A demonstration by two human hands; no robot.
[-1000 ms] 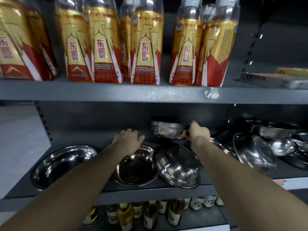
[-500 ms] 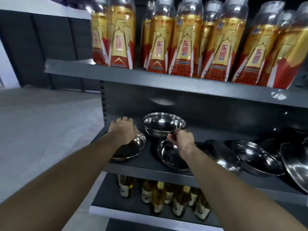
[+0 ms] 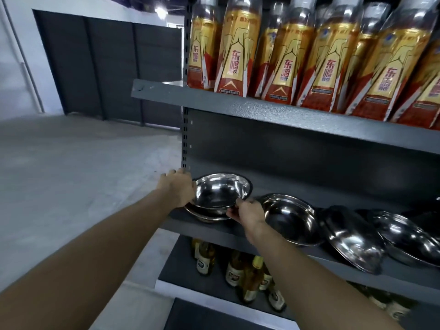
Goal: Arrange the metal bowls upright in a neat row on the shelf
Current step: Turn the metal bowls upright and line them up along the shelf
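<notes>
At the left end of the grey middle shelf [image 3: 209,228], an upright shiny metal bowl [image 3: 220,191] sits nested in a second metal bowl [image 3: 207,216] whose rim shows beneath it. My right hand [image 3: 247,213] pinches the top bowl's near rim. My left hand [image 3: 178,189] cups the left side of the stacked bowls. To the right, another metal bowl [image 3: 290,217] stands upright. Further right, a bowl [image 3: 352,239] tilts on its side, and one more bowl [image 3: 409,236] lies beyond it.
Tall gold and red drink bottles [image 3: 285,58] fill the upper shelf [image 3: 262,108] just above my hands. Small glass bottles [image 3: 238,270] stand on the lower shelf. The shelf upright [image 3: 185,144] marks the unit's left end, with grey floor [image 3: 71,175] beyond.
My right hand carried its bowl left and set it into the bowl held by my left hand. The view has swung left and closer to the shelf's end.
</notes>
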